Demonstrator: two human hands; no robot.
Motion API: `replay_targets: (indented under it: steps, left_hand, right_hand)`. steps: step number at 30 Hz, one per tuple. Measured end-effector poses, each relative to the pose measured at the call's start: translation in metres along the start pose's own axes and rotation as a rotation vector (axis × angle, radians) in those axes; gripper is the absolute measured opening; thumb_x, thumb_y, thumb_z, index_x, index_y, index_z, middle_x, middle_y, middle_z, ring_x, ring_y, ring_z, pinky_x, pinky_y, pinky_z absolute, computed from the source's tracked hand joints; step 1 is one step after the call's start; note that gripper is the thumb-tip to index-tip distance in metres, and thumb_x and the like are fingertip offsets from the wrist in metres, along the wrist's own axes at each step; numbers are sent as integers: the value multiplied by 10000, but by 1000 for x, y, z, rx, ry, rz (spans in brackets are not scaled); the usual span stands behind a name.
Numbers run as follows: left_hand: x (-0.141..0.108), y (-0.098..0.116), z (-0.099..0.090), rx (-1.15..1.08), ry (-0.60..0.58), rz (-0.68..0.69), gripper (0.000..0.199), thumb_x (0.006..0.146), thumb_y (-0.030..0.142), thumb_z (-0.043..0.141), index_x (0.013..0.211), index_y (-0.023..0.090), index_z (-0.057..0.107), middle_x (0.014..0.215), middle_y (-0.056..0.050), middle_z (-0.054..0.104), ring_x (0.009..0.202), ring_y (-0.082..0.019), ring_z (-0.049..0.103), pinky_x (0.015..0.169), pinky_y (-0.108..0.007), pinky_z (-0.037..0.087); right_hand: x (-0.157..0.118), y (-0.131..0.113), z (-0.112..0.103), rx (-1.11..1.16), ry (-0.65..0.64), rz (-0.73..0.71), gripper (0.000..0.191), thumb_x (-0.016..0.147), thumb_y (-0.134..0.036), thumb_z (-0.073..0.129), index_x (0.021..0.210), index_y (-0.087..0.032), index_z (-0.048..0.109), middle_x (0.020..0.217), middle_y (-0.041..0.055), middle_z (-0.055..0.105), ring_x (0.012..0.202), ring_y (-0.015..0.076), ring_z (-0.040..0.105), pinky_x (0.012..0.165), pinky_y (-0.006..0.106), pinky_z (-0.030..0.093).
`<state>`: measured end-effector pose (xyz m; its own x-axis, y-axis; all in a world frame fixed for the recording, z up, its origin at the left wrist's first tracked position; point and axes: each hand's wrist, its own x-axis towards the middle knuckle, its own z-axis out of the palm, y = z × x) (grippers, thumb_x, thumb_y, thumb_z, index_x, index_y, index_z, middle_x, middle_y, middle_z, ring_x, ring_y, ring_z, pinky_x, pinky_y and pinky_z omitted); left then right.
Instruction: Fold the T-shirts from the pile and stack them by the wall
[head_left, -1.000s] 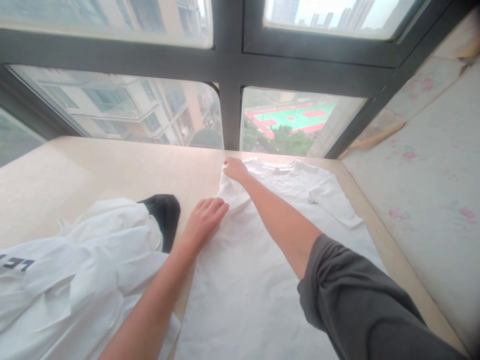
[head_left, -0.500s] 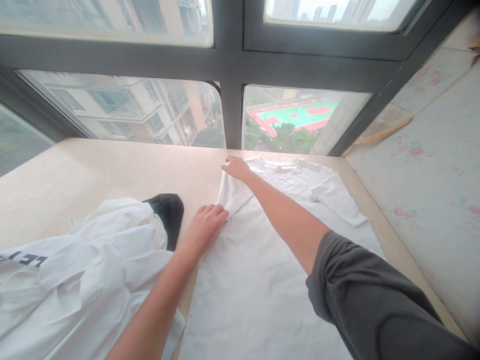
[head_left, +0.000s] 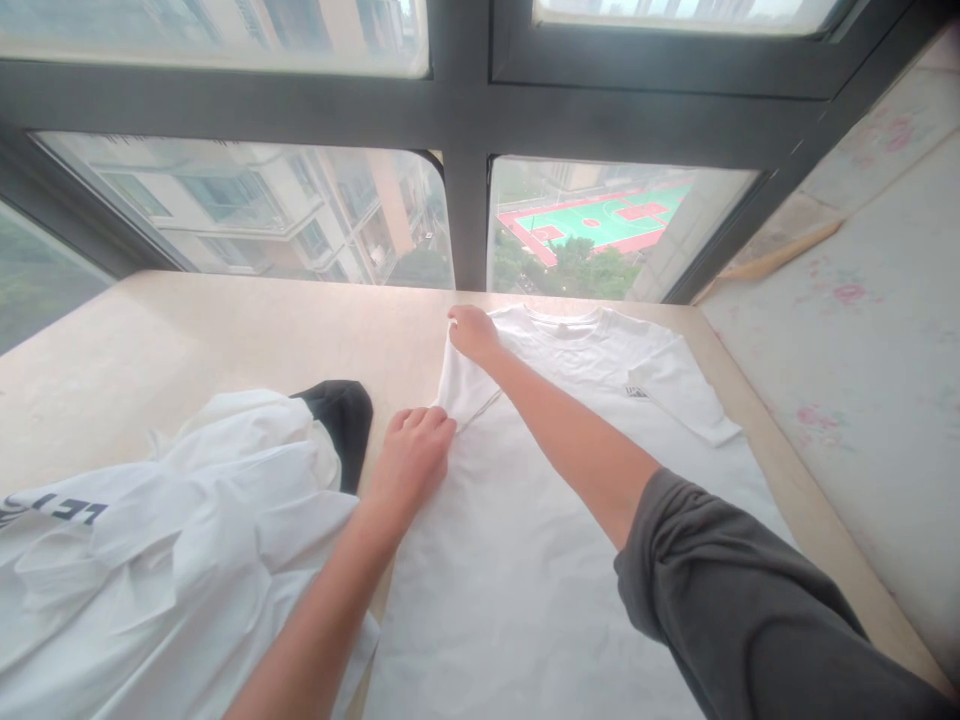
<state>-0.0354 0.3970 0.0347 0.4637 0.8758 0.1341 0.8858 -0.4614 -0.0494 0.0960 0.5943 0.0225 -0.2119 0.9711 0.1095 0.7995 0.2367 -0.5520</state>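
A white T-shirt [head_left: 570, 560] lies spread on the pale sill, its collar toward the window and a small dark print on its chest. My right hand [head_left: 473, 335] reaches across it, fingers closed on the upper edge of the left-side sleeve near the shoulder. Lower down, my left hand [head_left: 416, 450] is closed at that sleeve's lower corner, pinching the cloth. Between the two hands the sleeve lies fairly flat. The fingertips of both hands are partly hidden.
A heap of white clothes [head_left: 225, 540] with dark lettering lies at the left, a black cloth [head_left: 345, 430] at its far end. Dark window frames [head_left: 469, 220] border the pale sill [head_left: 225, 330]. A flowered wall [head_left: 885, 400] rises on the right.
The view has shifted slightly. My right hand's fingers have drawn in closer on the sleeve edge; my left hand stays at the sleeve corner, with its fingers curled a little more.
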Motion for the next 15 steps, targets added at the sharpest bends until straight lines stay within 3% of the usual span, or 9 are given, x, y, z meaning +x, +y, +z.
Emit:
replay_targets:
  steps: [3,7,10,15]
  left_hand:
    - [-9,20,1,-24,76,-124,316,898,141,472,1165,156,641,1315,-163,615,1228,-324,553,1018,-468,408]
    - [-29,49,14,-76,67,-191,476,955,353,463,1379,149,535,1519,-207,445,1414,-390,386,1119,-570,310]
    - [-52,63,21,-89,41,-227,502,969,364,433,1408,139,524,1545,-211,410,1422,-387,384,1134,-571,304]
    - [-118,83,19,-42,71,-240,505,946,350,454,1408,167,541,1545,-179,426,1425,-364,391,1137,-554,326]
  right_hand:
    - [-40,1,-1,-31,69,-107,421,947,-138,367,1303,-159,591,1375,96,569,1280,227,494,1109,359,376]
    - [-84,8,15,-149,-21,-213,438,989,-328,431,1388,-171,517,1535,112,426,1435,270,345,1195,434,251]
    - [-92,12,24,-190,-89,-209,507,999,-397,419,1453,-174,451,1623,111,276,1507,287,217,1227,461,155]
    - [-83,9,20,-145,-134,-199,533,1002,-428,417,1470,-174,436,1629,123,259,1516,279,204,1229,460,143]
